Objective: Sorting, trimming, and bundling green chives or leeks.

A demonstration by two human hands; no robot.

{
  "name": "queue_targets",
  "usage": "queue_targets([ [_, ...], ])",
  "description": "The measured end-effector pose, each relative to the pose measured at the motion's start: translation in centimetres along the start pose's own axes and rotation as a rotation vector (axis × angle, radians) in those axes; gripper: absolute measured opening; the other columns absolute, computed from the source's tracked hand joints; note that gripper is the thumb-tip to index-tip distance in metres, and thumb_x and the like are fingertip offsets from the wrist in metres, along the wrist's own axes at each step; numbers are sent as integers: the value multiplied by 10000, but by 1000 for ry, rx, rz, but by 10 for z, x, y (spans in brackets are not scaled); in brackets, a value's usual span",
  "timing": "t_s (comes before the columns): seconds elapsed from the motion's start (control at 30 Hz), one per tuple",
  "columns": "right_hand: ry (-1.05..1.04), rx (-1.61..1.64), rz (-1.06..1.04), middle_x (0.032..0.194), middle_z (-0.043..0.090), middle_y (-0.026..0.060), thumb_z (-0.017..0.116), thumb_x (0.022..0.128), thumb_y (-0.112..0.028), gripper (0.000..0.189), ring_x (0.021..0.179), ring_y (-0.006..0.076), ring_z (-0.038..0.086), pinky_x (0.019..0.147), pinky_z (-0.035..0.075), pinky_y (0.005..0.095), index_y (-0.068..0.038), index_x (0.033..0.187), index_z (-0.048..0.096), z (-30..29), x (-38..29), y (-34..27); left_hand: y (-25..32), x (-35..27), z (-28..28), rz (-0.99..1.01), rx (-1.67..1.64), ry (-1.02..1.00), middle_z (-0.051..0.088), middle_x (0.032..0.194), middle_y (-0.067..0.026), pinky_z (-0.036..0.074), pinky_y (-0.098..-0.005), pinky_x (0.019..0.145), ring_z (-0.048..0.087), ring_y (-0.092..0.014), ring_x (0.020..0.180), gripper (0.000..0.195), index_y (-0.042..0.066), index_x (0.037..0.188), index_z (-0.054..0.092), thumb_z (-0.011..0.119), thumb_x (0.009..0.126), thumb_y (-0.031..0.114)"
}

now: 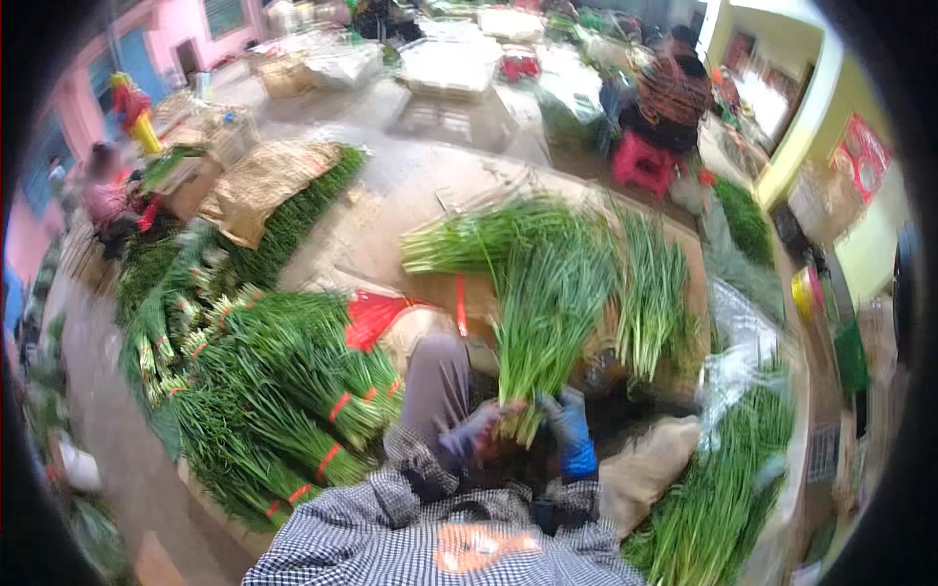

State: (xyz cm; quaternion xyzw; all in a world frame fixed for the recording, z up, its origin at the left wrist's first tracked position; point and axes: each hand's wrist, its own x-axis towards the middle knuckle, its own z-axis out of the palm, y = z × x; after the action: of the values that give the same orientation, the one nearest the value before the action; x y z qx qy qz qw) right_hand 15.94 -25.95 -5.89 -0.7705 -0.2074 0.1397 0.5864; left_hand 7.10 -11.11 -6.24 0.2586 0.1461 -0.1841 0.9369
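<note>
A bunch of long green leafy stalks, like garlic chives (546, 315), lies before me with its pale cut ends towards my lap. My left hand (487, 431) grips those ends from the left. At their right edge is my right hand (570, 421), in a blue glove, with its fingertips at the stalks; motion blur hides whether they close on them. Another pile of stalks (462, 238) lies crosswise beyond the bunch. To its right rests a looser sheaf (648, 308). A red strip (461, 306) hangs beside the bunch, near my raised knee.
Several bunches tied with red bands (286, 388) are heaped at my left. More loose stalks (718, 483) lie at my right by clear plastic sheeting (740, 329). Brown sacking (267, 183) covers greens farther off. A person (667, 95) sits on a red stool (643, 162); another person (110, 194) is at far left.
</note>
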Motion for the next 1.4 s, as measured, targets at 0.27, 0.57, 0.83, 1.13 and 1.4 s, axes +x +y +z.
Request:
queue_targets([
  [0.27,43,318,179,721,595,-19,605,862,-216,237,584,31,487,495,393,205,5,943,634,-7,-5,-12,6,2,6,-26,-281,-184,571,1169,-83,391,-555,957,571,-235,1050,501,106,1270,436,504,887,421],
  [0.57,0,318,176,772,621,-4,602,867,-212,250,657,48,507,581,428,228,13,975,627,-5,-12,-3,-2,-7,19,-86,10,11,584,986,-32,545,-367,790,604,-169,929,327,84,1135,492,619,846,171],
  [0.83,164,-188,14,680,579,50,642,830,-159,173,635,96,506,591,428,269,8,834,599,-30,-11,-25,7,1,23,-17,104,132,619,1027,-110,556,-295,686,618,-147,823,302,43,1130,493,588,852,115],
  [1.13,33,-279,57,644,490,155,616,837,-251,284,574,262,482,563,413,342,5,748,534,-9,-10,-8,0,3,11,-75,-268,-82,600,1078,-155,370,-550,977,580,-315,1003,378,17,1156,507,528,826,200],
  [1.4,47,-226,-33,612,475,95,619,851,-220,254,560,175,455,544,392,320,9,762,555,-21,-15,-8,2,2,13,-128,-481,-208,544,1192,-180,272,-622,1005,515,-360,1116,463,15,1233,462,444,868,299],
])
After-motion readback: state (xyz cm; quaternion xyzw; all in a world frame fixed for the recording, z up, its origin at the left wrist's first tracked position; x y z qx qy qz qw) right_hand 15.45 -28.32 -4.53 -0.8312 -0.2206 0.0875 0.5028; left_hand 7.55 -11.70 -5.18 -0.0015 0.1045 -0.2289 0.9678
